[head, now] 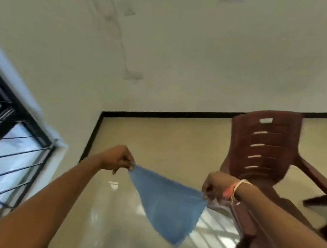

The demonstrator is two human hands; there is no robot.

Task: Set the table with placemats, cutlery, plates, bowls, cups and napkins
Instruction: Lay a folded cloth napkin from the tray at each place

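Hanging napkin (166,204): soft blue cloth, triangular, is drooping point-down between your hands, above the glossy floor (156,143).
Left hand (118,159): your fingers are pinching one top corner.
Right hand (214,184): your fingers are pinching the other corner, beside the slatted brown plastic chair (266,149).

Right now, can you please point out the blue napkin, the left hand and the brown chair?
blue napkin (165,208): head view, middle of the hanging cloth.
left hand (120,159): head view, knuckles, pinching one corner.
brown chair (267,140): head view, slatted backrest.
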